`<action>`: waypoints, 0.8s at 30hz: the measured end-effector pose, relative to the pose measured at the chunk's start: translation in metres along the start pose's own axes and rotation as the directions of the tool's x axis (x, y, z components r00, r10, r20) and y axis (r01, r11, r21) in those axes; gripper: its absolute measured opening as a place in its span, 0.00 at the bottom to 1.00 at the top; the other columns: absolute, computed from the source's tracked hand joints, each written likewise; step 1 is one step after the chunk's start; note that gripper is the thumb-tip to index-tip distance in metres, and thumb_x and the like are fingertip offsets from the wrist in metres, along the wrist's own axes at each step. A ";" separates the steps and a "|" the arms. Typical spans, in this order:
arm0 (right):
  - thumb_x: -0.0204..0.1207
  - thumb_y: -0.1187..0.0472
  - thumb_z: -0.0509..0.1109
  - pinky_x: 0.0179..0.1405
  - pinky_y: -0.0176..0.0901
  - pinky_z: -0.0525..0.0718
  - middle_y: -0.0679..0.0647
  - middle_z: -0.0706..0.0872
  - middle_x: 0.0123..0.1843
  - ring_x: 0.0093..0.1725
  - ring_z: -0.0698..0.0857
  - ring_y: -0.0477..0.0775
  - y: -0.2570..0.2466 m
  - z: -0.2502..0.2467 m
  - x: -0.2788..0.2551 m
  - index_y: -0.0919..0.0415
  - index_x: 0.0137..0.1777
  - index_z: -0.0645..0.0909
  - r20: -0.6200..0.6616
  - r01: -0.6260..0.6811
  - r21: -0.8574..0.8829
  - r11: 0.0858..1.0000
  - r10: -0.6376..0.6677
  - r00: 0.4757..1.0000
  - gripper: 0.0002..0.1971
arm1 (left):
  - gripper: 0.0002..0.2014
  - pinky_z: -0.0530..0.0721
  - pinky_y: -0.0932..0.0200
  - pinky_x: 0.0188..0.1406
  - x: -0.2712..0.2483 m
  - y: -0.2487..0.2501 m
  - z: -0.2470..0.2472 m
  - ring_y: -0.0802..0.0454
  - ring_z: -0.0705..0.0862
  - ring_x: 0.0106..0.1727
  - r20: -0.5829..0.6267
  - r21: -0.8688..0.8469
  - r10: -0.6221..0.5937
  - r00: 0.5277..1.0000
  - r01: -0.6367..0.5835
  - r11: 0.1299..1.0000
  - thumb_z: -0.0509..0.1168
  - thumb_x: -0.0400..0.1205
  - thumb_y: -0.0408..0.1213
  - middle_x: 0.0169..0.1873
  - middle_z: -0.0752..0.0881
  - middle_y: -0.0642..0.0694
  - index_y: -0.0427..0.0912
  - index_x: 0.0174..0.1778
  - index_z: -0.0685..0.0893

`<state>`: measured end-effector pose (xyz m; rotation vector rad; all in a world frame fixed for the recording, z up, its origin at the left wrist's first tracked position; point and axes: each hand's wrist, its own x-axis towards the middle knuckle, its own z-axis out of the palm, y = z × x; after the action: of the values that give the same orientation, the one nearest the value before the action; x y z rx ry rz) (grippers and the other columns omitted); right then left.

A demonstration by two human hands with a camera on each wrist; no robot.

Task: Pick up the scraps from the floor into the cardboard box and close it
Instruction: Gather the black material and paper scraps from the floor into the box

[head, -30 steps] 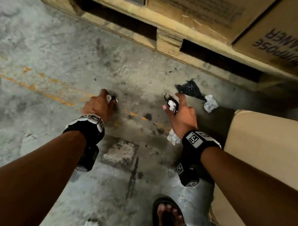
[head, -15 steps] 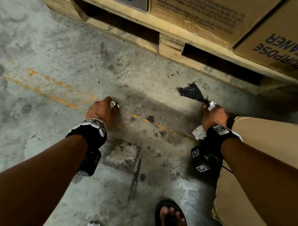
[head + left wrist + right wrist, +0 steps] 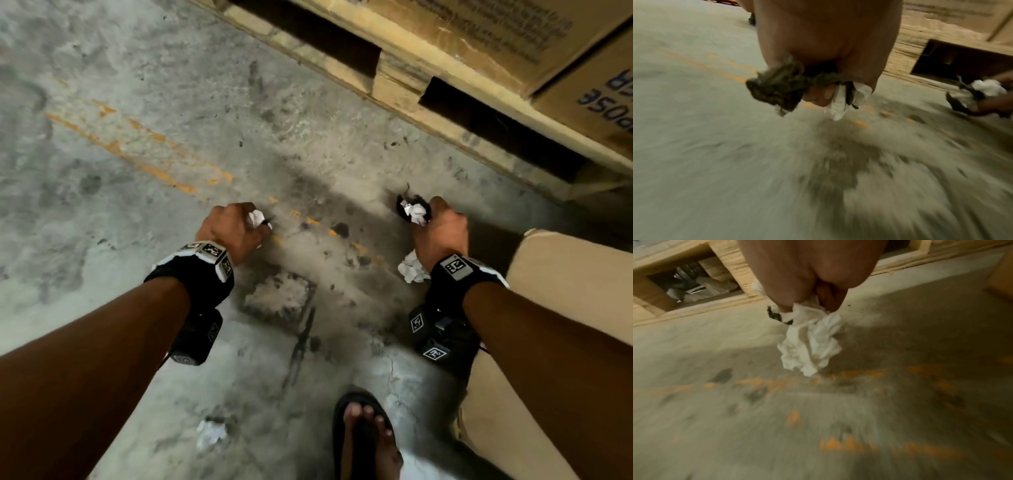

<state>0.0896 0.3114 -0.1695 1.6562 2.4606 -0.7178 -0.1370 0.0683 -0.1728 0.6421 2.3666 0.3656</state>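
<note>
My left hand (image 3: pixel 239 228) grips a white paper scrap (image 3: pixel 256 218); the left wrist view shows that white scrap (image 3: pixel 840 100) beside a dark fibrous scrap (image 3: pixel 777 88) in the same fist (image 3: pixel 826 91). My right hand (image 3: pixel 442 229) holds a bundle of white and black scraps (image 3: pixel 415 210), and more crumpled white paper (image 3: pixel 412 269) sticks out near the wrist. In the right wrist view the fingers (image 3: pixel 789 301) curl round crumpled white paper (image 3: pixel 812 344) and a dark bit (image 3: pixel 774 315). The tan cardboard box (image 3: pixel 565 291) stands just right of my right arm.
One white scrap (image 3: pixel 210 433) lies on the concrete floor near my sandalled foot (image 3: pixel 364 435). A wooden pallet (image 3: pixel 394 78) loaded with printed cartons (image 3: pixel 513 31) runs across the top. Worn orange paint marks (image 3: pixel 154 171) cross the floor.
The right hand has taken the white scrap and the black mesh piece from the floor by the pallet and lifted them. The left hand keeps its scraps and has barely moved.
</note>
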 end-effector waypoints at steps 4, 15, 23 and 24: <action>0.79 0.60 0.71 0.48 0.54 0.82 0.70 0.88 0.54 0.54 0.87 0.73 -0.018 -0.016 -0.072 0.63 0.66 0.74 0.063 0.035 0.093 0.995 -0.041 0.997 0.18 | 0.12 0.86 0.48 0.43 -0.084 -0.020 -0.020 0.35 0.87 0.45 0.020 0.028 -0.006 1.000 0.006 1.000 0.70 0.73 0.53 0.38 0.89 0.40 0.49 0.40 0.83; 0.79 0.43 0.70 0.37 0.47 0.79 0.64 0.91 0.43 0.45 0.89 0.66 -0.047 -0.061 -0.237 0.62 0.49 0.88 0.110 0.150 0.136 0.979 -0.165 0.980 0.20 | 0.09 0.80 0.52 0.42 -0.252 -0.058 -0.087 0.34 0.85 0.46 0.040 0.150 -0.104 0.994 0.097 0.984 0.69 0.73 0.50 0.42 0.85 0.46 0.58 0.48 0.83; 0.76 0.52 0.77 0.49 0.46 0.84 0.66 0.92 0.50 0.50 0.90 0.68 -0.042 -0.073 -0.307 0.62 0.55 0.89 0.230 0.205 0.125 0.971 -0.229 0.946 0.15 | 0.08 0.84 0.51 0.43 -0.348 -0.078 -0.071 0.35 0.85 0.44 -0.082 0.015 -0.221 0.972 0.223 0.975 0.68 0.76 0.52 0.42 0.87 0.44 0.53 0.43 0.82; 0.74 0.55 0.78 0.49 0.49 0.85 0.67 0.91 0.51 0.51 0.89 0.69 -0.039 -0.072 -0.315 0.63 0.56 0.88 0.239 0.217 0.102 0.971 -0.235 0.942 0.15 | 0.10 0.83 0.51 0.42 -0.362 -0.080 -0.065 0.36 0.84 0.43 -0.096 0.009 -0.239 0.966 0.241 0.970 0.67 0.77 0.55 0.40 0.86 0.45 0.54 0.42 0.80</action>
<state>0.1964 0.0621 0.0101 1.2236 2.4882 -0.9901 0.0340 -0.1982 0.0306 0.3465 2.5062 0.2692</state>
